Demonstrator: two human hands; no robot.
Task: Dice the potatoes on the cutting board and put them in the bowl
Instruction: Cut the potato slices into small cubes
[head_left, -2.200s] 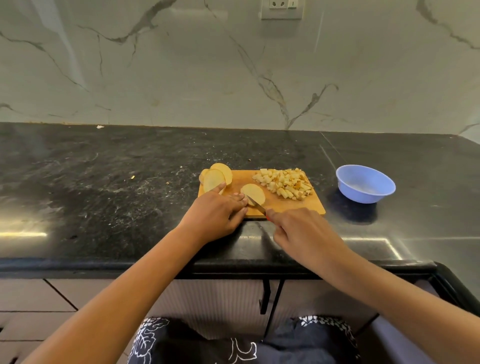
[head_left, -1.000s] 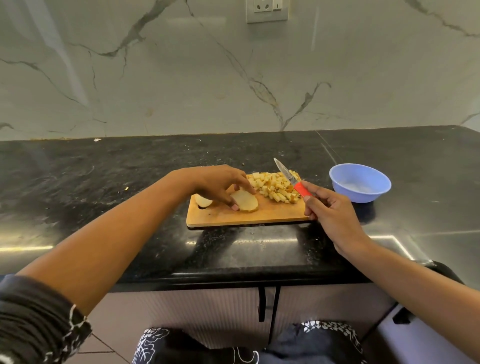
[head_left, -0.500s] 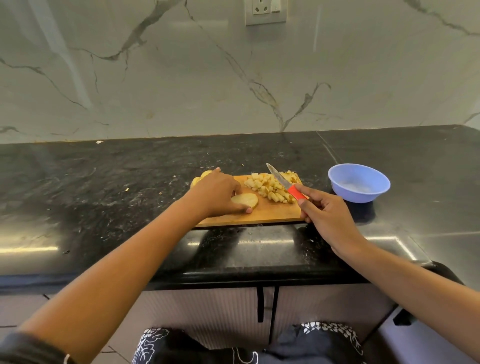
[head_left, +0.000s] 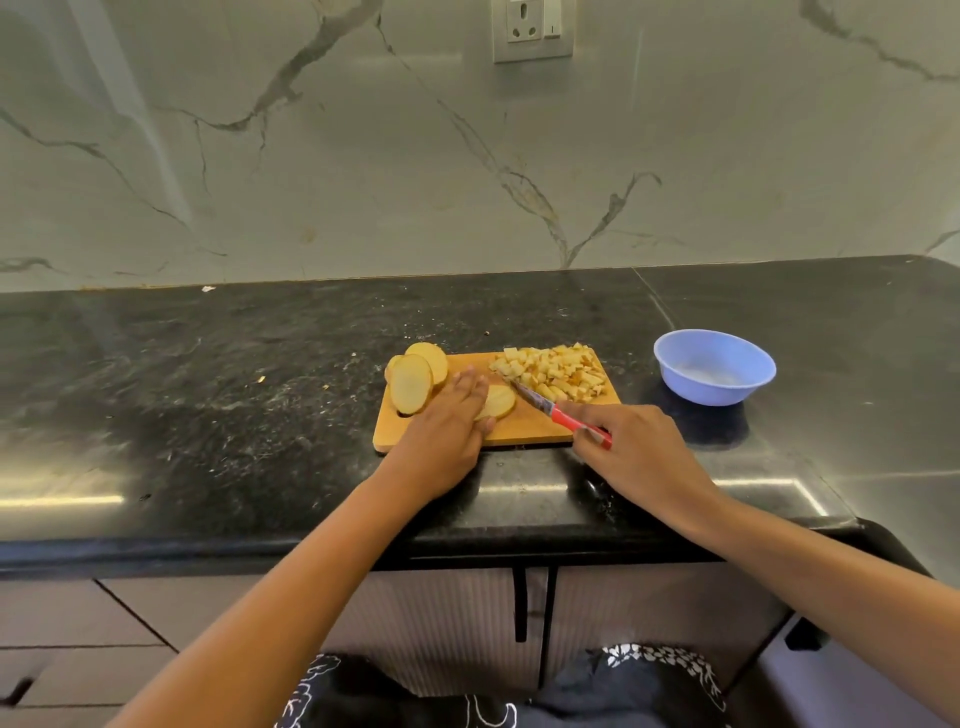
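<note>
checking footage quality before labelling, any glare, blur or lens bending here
Head view: bright glare streaks on the counter near its front edge; head view: the left hand looks slightly soft over the potato slice, the diced pile is sharp; head view: the counter's back edge bows, wide-angle distortion.

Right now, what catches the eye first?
The right hand holds a red-handled knife, tip by the slice that the left hand presses flat on the board. A pile of dice sits at the board's far right corner, uncut slices lean at its far left, and the blue bowl stands right of it.
</note>
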